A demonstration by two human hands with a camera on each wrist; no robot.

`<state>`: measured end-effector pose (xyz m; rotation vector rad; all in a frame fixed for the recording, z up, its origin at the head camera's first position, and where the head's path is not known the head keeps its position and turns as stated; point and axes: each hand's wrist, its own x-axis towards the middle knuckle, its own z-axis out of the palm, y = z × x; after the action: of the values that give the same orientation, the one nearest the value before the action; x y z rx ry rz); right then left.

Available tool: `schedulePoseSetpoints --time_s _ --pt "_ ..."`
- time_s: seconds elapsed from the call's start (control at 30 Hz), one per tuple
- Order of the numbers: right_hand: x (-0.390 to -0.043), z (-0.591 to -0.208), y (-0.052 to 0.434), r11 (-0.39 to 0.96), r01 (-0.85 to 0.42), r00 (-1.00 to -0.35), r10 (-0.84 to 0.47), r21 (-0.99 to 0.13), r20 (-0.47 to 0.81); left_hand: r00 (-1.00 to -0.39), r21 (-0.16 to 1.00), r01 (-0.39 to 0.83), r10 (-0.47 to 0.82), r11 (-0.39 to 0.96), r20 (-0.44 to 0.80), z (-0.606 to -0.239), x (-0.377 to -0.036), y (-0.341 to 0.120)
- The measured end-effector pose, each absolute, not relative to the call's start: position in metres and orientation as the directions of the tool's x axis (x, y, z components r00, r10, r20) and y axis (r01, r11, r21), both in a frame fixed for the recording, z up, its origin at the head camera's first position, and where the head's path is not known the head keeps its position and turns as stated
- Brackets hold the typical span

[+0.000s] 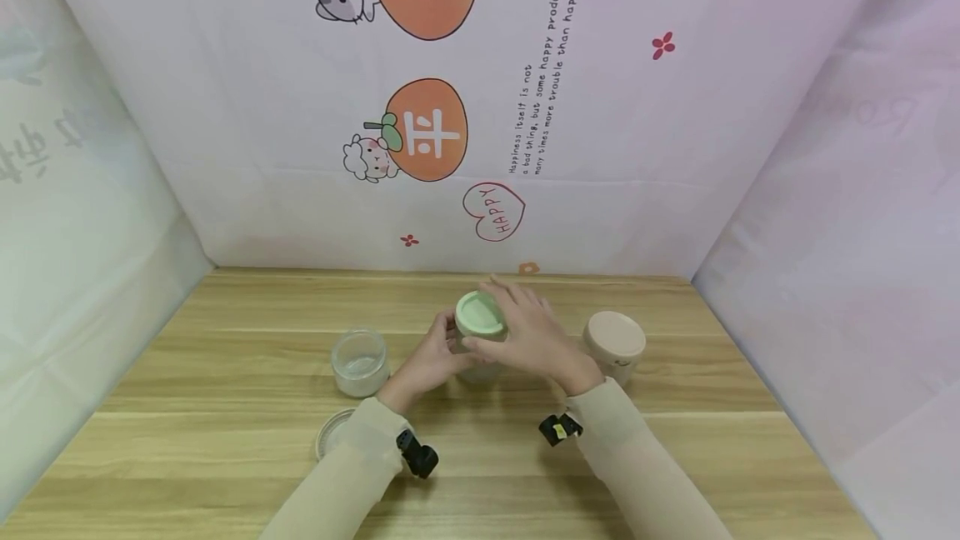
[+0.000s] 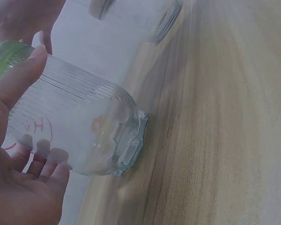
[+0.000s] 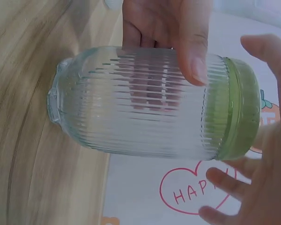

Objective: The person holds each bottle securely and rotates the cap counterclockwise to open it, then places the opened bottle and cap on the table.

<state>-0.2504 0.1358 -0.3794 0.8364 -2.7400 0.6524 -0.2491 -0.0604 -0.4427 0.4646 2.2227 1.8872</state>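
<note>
A ribbed clear glass jar [image 3: 112, 122] with a green lid [image 1: 480, 315] stands upright near the middle of the wooden table, its footed base close over the wood. My left hand [image 1: 431, 361] grips the jar's side, thumb on one face and fingers round the other, as the left wrist view shows. Around the lid, my right hand [image 1: 528, 332] is spread. In the right wrist view its thumb stands apart from the lid [image 3: 243, 108], while the fingers [image 3: 225, 183] reach along the lid's other side, loosely extended. No contents show inside the jar.
A short clear glass jar [image 1: 360, 365] stands left of my left hand. Nearer, a round, flat, rimmed piece [image 1: 330, 432] lies partly under my left sleeve. Right of my right hand is a beige lidded canister [image 1: 615, 340]. White printed cloth [image 1: 600, 215] walls the table's back and sides.
</note>
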Motion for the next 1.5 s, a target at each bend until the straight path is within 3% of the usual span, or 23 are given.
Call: schedulePoseSetpoints --time_s 0.33,0.63,0.93,1.5 --pt "-0.247 -0.378 0.126 0.810 -0.501 -0.846 -0.383 -0.304 0.372 -0.944 0.987 0.089 0.328 0.132 0.041 -0.444 -0.250 -0.059" --pt "-0.248 -0.379 0.127 0.824 -0.496 -0.844 -0.383 -0.273 0.377 -0.946 0.989 0.076 0.324 0.129 0.031 -0.442 -0.248 -0.058" --pt "-0.252 -0.377 0.133 0.784 -0.548 -0.824 -0.445 -0.292 0.352 -0.941 0.986 0.108 0.334 0.131 0.059 -0.439 -0.246 -0.059" --pt "-0.254 -0.370 0.139 0.685 -0.590 -0.807 -0.522 -0.428 0.278 -0.940 0.977 0.130 0.335 0.168 0.067 -0.439 -0.246 -0.060"
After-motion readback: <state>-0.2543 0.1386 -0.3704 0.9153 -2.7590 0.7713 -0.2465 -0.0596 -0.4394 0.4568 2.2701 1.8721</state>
